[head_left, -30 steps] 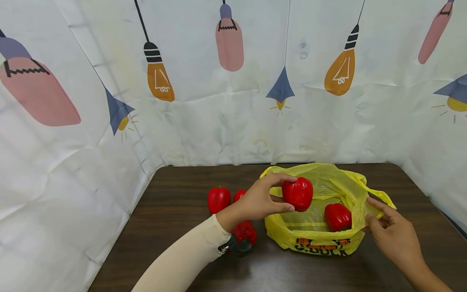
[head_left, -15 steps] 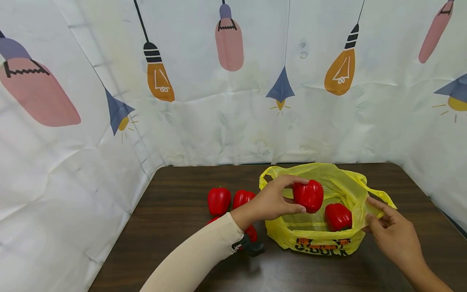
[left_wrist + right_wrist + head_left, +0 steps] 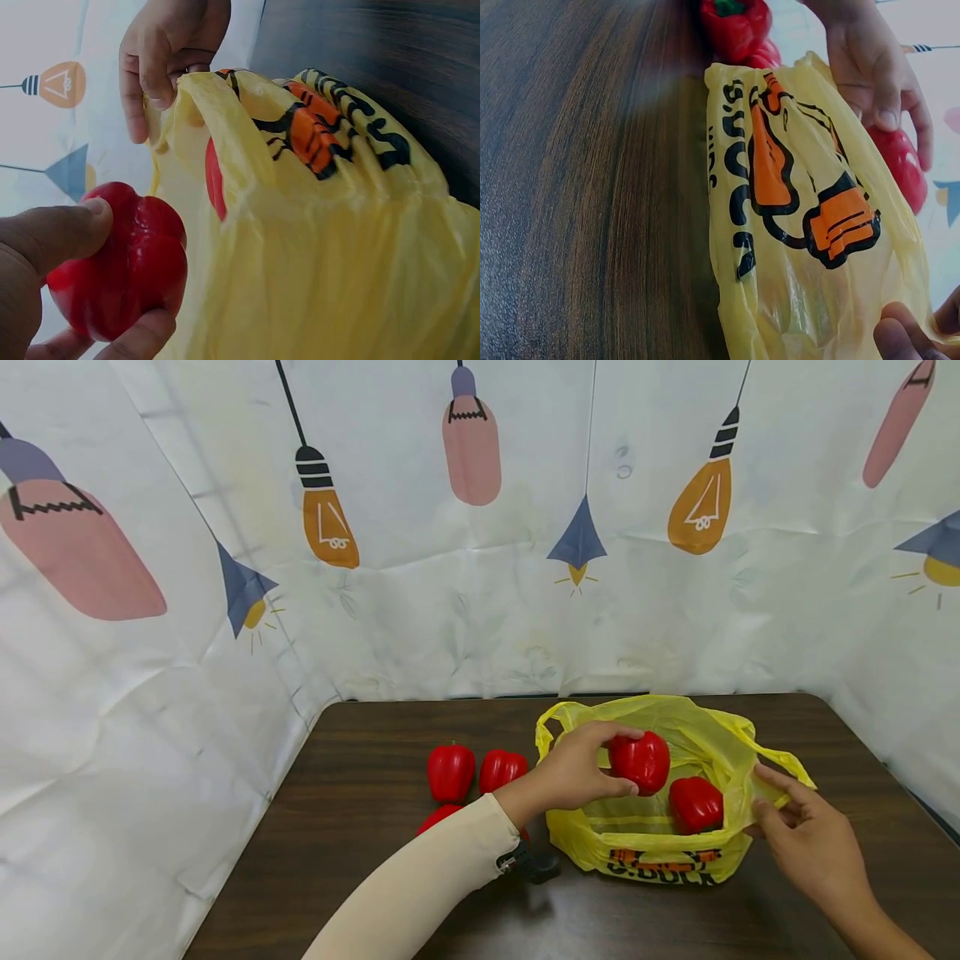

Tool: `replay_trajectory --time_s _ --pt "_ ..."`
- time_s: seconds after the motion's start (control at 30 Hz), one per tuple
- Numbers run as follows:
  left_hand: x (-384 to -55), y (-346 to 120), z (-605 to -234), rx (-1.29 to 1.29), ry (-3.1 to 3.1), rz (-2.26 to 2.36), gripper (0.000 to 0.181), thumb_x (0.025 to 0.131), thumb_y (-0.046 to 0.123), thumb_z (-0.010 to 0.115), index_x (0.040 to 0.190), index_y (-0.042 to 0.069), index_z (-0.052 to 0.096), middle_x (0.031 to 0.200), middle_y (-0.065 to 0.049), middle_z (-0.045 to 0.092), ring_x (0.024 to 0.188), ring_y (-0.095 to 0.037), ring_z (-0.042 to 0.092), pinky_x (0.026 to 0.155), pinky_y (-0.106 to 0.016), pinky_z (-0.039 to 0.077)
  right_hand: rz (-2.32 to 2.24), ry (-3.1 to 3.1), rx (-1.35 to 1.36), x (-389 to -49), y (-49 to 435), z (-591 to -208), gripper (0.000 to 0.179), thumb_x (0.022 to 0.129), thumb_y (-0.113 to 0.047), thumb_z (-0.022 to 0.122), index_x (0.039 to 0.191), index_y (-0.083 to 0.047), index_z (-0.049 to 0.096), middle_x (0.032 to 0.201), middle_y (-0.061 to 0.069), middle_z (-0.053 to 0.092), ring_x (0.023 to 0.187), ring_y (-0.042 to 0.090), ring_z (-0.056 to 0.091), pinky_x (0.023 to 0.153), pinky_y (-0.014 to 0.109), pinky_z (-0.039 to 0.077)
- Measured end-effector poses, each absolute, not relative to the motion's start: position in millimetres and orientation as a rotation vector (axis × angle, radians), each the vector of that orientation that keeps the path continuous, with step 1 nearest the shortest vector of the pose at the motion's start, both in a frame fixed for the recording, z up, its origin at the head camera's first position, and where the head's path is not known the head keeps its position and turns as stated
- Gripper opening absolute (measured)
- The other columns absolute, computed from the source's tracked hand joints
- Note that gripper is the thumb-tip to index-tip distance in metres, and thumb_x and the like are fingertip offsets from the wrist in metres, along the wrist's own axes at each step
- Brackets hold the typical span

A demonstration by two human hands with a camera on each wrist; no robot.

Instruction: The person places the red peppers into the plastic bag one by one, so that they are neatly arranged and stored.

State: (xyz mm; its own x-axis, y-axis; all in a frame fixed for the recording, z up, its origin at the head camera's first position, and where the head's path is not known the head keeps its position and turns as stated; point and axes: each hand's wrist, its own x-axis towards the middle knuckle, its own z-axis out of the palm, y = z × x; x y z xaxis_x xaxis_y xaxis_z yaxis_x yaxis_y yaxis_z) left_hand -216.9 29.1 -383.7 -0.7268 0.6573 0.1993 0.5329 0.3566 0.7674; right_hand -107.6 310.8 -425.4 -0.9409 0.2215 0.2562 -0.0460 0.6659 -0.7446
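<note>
A red bell pepper (image 3: 642,763) is gripped between the thumb and fingers of my left hand (image 3: 581,767), above the mouth of a yellow plastic bag (image 3: 637,852). In the left wrist view the same bell pepper (image 3: 131,262) shows its lobed end, beside the bag's side. My right hand (image 3: 813,839) pinches the bag's right rim and holds it out. Another red bell pepper (image 3: 696,805) lies inside the bag on the right. The bag's front carries black lettering and orange print, plain in the right wrist view on the bag (image 3: 780,225).
Left of the bag, several red bell peppers stand on the dark wooden table (image 3: 360,777), among them one at the back left (image 3: 451,773) and one beside it (image 3: 502,770). My left sleeve (image 3: 427,893) partly covers the nearer ones. A printed white curtain (image 3: 450,610) rises behind the table.
My left hand has moved right with the bell pepper, from the bag's left part farther over its opening. The right hand stays on the rim.
</note>
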Motion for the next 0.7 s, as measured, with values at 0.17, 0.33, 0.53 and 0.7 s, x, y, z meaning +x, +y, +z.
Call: replay_trajectory --time_s 0.17,0.33,0.53,0.7 --pt "-220 38 -381 1.073 2.55 1.242 0.064 0.084 0.017 0.087 0.142 0.019 0.059 0.138 0.006 0.057 0.115 -0.008 0.055 0.078 -0.014 0.052 1.14 -2.563 -0.142 -108 310 -425 0.045 0.105 -0.013 0.058 0.147 0.001 0.052 0.084 0.016 0.072 0.064 0.004 0.069 0.039 0.03 0.038" --pt "-224 47 -381 1.038 2.583 1.231 0.065 0.084 0.017 0.087 0.142 0.019 0.058 0.138 0.007 0.057 0.116 -0.008 0.055 0.082 -0.015 0.051 1.132 -2.564 -0.15 -107 310 -425 0.045 0.105 -0.014 0.059 0.148 0.0 0.052 0.083 0.015 0.072 0.063 0.004 0.069 0.039 0.031 0.038" --pt "-227 59 -384 1.003 2.598 1.212 0.067 0.083 0.017 0.088 0.142 0.019 0.058 0.139 0.006 0.056 0.118 -0.009 0.054 0.08 -0.013 0.051 1.133 -2.563 -0.138 -107 310 -425 0.045 0.105 -0.013 0.058 0.147 0.002 0.052 0.081 0.014 0.072 0.063 0.003 0.068 0.039 0.03 0.038" --pt "-229 66 -388 0.941 2.659 1.164 0.066 0.082 0.019 0.089 0.14 0.022 0.059 0.139 0.006 0.056 0.121 -0.01 0.055 0.082 -0.016 0.052 1.155 -2.565 -0.127 -107 311 -425 0.045 0.105 -0.012 0.059 0.146 0.004 0.051 0.081 0.014 0.072 0.063 0.002 0.068 0.039 0.03 0.038"
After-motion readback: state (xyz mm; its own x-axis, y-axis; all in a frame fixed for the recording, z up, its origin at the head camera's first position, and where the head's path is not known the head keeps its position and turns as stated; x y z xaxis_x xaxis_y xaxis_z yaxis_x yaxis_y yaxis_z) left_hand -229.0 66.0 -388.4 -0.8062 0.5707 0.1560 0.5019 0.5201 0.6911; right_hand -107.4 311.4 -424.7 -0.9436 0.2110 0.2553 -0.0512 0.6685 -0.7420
